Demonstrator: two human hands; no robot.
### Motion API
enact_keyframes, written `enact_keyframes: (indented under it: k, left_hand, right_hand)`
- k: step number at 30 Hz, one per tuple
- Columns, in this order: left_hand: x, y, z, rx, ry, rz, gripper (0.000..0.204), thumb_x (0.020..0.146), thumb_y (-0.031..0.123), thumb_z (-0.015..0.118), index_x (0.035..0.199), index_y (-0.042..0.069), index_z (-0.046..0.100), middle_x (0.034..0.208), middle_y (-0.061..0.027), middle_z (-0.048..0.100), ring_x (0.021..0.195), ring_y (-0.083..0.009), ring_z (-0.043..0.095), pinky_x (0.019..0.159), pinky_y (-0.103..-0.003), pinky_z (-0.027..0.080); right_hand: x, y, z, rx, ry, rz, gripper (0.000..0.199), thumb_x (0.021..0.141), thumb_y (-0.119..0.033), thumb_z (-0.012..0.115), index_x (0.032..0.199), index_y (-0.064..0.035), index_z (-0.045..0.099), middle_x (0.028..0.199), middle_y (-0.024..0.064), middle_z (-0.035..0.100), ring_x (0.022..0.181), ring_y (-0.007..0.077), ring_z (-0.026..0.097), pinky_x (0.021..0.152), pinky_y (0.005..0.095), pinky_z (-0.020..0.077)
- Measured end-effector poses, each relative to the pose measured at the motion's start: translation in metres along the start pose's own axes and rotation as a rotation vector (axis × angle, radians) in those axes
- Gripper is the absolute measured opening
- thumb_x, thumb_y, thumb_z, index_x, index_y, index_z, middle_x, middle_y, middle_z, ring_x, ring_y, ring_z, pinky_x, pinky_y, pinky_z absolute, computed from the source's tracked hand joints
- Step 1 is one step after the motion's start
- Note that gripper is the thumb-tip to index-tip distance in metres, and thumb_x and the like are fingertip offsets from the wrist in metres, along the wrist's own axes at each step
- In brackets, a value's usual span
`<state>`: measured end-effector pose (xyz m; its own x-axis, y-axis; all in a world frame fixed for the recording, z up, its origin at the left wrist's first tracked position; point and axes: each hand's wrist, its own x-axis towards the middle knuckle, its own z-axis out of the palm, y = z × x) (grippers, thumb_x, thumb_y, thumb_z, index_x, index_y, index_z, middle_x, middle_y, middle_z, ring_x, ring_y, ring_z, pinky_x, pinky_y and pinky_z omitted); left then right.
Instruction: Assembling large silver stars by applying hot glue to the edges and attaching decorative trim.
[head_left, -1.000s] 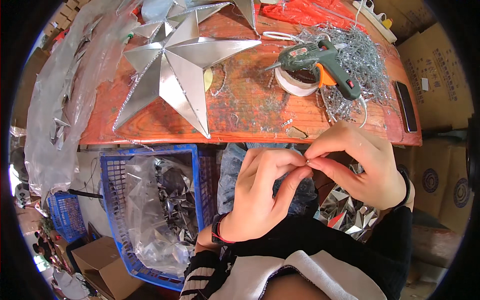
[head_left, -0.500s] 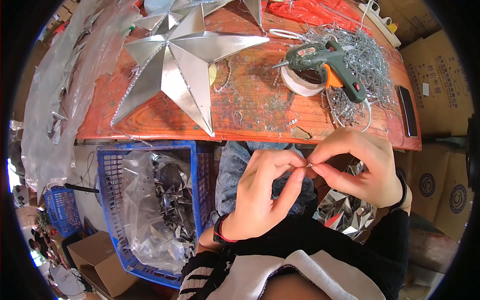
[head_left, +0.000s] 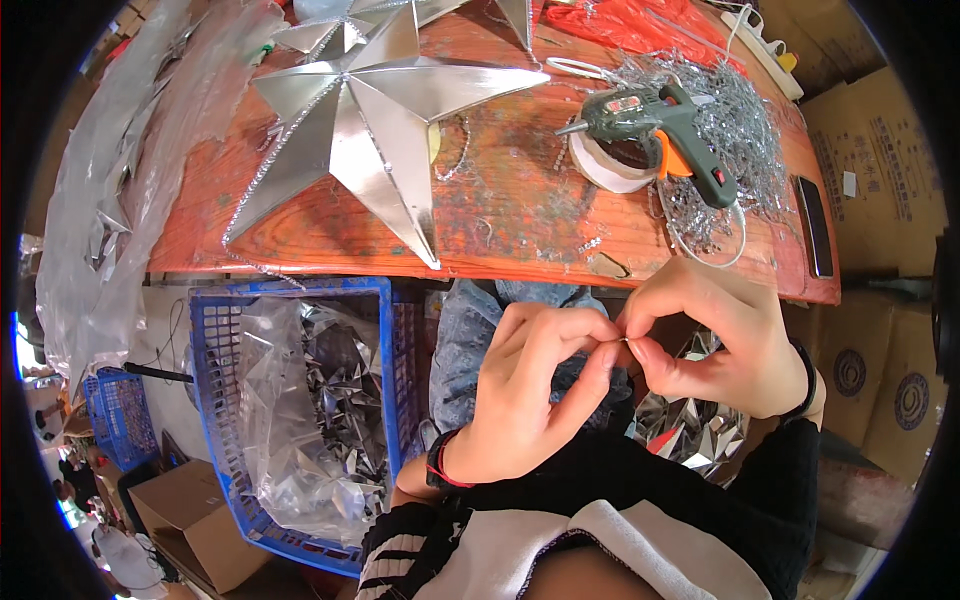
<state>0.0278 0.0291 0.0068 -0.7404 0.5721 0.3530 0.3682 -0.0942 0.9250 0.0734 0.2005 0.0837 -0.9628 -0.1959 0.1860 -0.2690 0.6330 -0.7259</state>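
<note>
My left hand [head_left: 520,390] and my right hand [head_left: 728,345] meet fingertip to fingertip in front of the table edge. Thumb and forefinger of each are pinched together over something tiny, mostly hidden by the fingers; its kind does not show. Beyond them on the worn orange-red table [head_left: 510,220] lies a large silver star [head_left: 375,125] edged with thin silver trim. To its right a dark green glue gun [head_left: 625,115] with an orange trigger rests on a white roll [head_left: 612,177]. Beside the gun is a tangled heap of silver strands [head_left: 750,125].
Left of my lap stands a blue plastic crate [head_left: 205,375] with clear bags and silver pieces. More silver pieces [head_left: 690,435] lie below my right hand. A phone [head_left: 814,225] sits at the table's right edge, red plastic [head_left: 640,30] at the back. Cardboard boxes [head_left: 875,170] stand right.
The fingertips of both hands have drawn closer together, and the small silvery bit between them shows less. The table and its things appear slightly shifted in view.
</note>
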Motion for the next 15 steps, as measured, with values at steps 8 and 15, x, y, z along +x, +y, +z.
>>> enact_keyframes:
  k: [8, 15]
  left_hand:
    - [-0.001, 0.009, -0.024, 0.071, -0.055, 0.101, 0.009, 0.084, 0.005, 0.061, 0.092, 0.004, 0.057, 0.084, -0.0027, 0.062, 0.070, -0.0190, 0.054, 0.074, -0.032, 0.036]
    - [-0.012, 0.012, -0.051, -0.037, -0.058, -0.054, 0.019, 0.094, 0.010, 0.045, 0.077, 0.003, 0.053, 0.063, -0.0026, 0.057, 0.059, -0.0148, 0.050, 0.075, -0.031, 0.036]
  right_hand:
    - [0.039, -0.034, -0.020, -0.259, -0.232, -0.141, 0.024, 0.062, 0.007, 0.066, 0.082, -0.0024, 0.055, 0.075, 0.0068, 0.056, 0.065, 0.0196, 0.057, 0.059, 0.0282, 0.0463]
    - [0.135, -0.039, -0.032, -0.325, -0.149, -0.313, 0.016, 0.071, 0.006, 0.058, 0.084, -0.0010, 0.053, 0.076, 0.0054, 0.053, 0.066, 0.0136, 0.055, 0.062, 0.0259, 0.0454]
